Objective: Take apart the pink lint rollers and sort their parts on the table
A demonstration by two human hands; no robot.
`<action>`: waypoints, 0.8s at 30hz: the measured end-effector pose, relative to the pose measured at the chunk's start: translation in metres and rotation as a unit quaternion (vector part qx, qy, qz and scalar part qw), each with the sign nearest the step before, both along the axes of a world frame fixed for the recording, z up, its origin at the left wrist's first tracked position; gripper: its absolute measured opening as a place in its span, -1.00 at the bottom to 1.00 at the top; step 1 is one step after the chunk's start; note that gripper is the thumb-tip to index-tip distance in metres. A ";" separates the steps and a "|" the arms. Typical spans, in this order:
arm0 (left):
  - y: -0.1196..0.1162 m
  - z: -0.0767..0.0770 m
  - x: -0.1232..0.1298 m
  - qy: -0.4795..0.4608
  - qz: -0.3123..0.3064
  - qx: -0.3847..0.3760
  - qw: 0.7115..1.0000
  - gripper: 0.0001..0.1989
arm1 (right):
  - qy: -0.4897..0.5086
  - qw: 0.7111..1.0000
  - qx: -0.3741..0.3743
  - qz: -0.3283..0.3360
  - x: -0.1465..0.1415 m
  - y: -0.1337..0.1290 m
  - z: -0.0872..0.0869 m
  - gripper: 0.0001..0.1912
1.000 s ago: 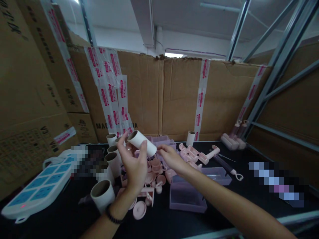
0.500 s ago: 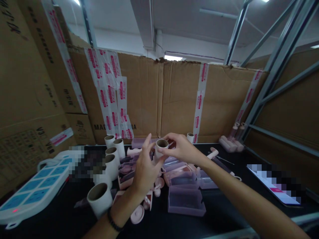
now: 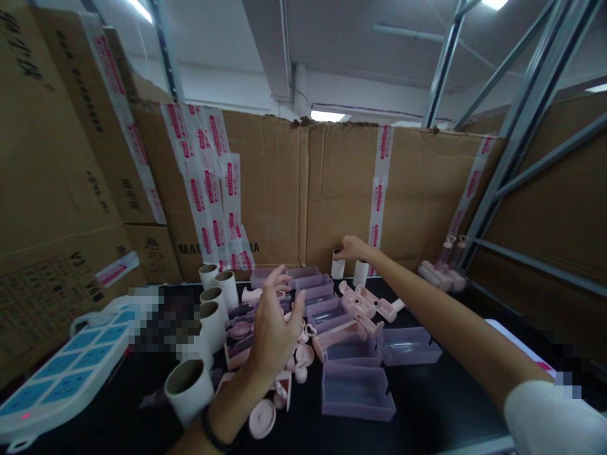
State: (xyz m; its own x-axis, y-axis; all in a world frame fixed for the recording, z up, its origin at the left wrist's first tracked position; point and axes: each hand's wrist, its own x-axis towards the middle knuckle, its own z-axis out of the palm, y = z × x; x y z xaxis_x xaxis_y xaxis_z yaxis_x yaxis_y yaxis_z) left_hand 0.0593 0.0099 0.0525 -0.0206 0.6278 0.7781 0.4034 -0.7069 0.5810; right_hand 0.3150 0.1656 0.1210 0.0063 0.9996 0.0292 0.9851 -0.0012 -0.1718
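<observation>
My right hand (image 3: 353,248) reaches to the back of the black surface. Its fingers grip the rim of a white cardboard tube (image 3: 338,268), which stands upright close to the cardboard wall. A second white tube (image 3: 360,274) is just to the right of it. My left hand (image 3: 275,325) hangs over the middle with thumb and fingers apart and nothing between them. Around it lie pale pink plastic parts (image 3: 303,355) and translucent purple trays (image 3: 358,395). Pink clip-like pieces (image 3: 363,302) lie below my right forearm.
Several white tubes (image 3: 190,388) stand in a row on the left, beside a power strip (image 3: 71,366) with blue sockets. Cardboard (image 3: 270,189) walls the back. At the right are pink bottle-like items (image 3: 441,276), a phone-like device (image 3: 516,347) and metal shelf posts (image 3: 535,82).
My right hand has carried the tube from between both hands to the back right, beside the other tube. My left hand has let go of it and stays over the middle.
</observation>
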 end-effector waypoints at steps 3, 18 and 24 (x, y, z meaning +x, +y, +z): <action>0.000 0.000 0.000 -0.002 0.000 -0.001 1.000 -0.47 | -0.016 0.999 -0.035 0.009 -0.002 0.007 -0.014 -0.60; -0.004 0.001 0.001 0.011 0.005 0.009 1.000 -0.51 | -0.006 0.991 0.126 -0.036 0.091 -0.078 0.005 -0.64; -0.011 0.000 0.004 0.021 -0.003 -0.005 1.000 -0.56 | -0.005 0.994 0.039 -0.104 0.148 -0.154 -0.073 -0.74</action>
State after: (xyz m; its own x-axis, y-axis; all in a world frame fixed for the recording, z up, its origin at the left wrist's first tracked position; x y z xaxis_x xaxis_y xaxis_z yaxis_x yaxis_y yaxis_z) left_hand 0.0637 -0.0009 0.0530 0.0155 0.6349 0.7724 0.4241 -0.7038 0.5699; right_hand 0.4627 0.0113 0.0483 0.2112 0.9716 0.1072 0.9667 -0.1914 -0.1696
